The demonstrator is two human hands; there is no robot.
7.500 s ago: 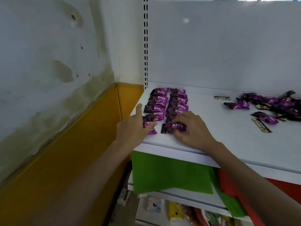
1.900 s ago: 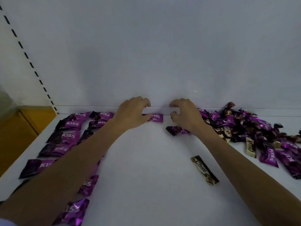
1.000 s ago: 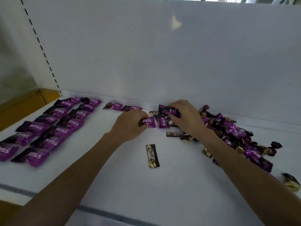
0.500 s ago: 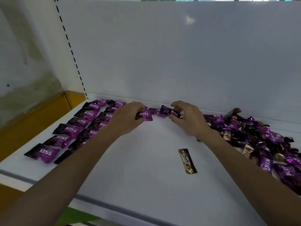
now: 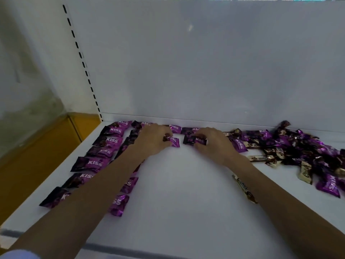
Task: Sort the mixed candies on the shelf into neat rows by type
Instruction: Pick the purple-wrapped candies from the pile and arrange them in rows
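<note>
Purple KISS candies (image 5: 97, 162) lie in two rows down the left side of the white shelf (image 5: 179, 202). My left hand (image 5: 153, 140) pinches one purple KISS candy (image 5: 174, 141) near the back of the shelf. Beside it, my right hand (image 5: 214, 144) pinches another purple KISS candy (image 5: 194, 140). Two more KISS candies (image 5: 176, 128) lie along the back edge behind my hands. A mixed pile (image 5: 298, 148) of purple KISS and brown-and-cream Choco candies sits at the right.
A single Choco bar (image 5: 244, 189) lies alone beside my right forearm. The shelf's white back panel (image 5: 205, 62) rises just behind the candies. A slotted upright (image 5: 82, 58) and a stained wall stand at the left. The shelf's front edge (image 5: 130, 251) runs below my arms.
Both hands have drawn their candies a little toward me from the back edge. The candies now lie side by side on the shelf under my fingertips.
</note>
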